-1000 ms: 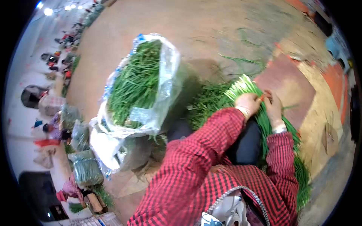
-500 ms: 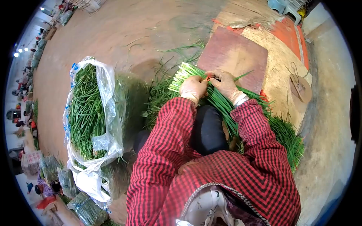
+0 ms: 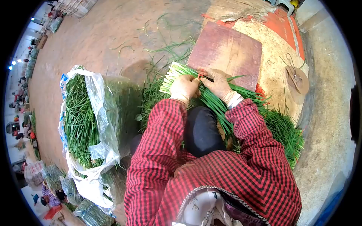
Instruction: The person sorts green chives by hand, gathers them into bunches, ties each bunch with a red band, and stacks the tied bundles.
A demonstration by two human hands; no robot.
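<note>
My gloved left hand (image 3: 183,89) is closed round a bundle of green stalks (image 3: 215,102) near its pale cut ends, which point to the upper left. Close beside it, my right hand (image 3: 218,86) has its fingers pinched at a small red tie (image 3: 200,76) on the same bundle. The leaves run down to the right, beneath my right wrist. The bundle lies above my dark-trousered knee. Parts of the tie are hidden by my fingers.
A plastic bag (image 3: 98,109) full of greens stands at the left. Loose greens (image 3: 154,98) lie beside it. A reddish board (image 3: 226,52) is beyond my hands, a brown disc (image 3: 297,80) at the right, and more greens (image 3: 283,132) lie by my right arm.
The view has swung toward the right and downward, so the bag and my hands sit further left in it. Both hands remain on the bundle at the red tie.
</note>
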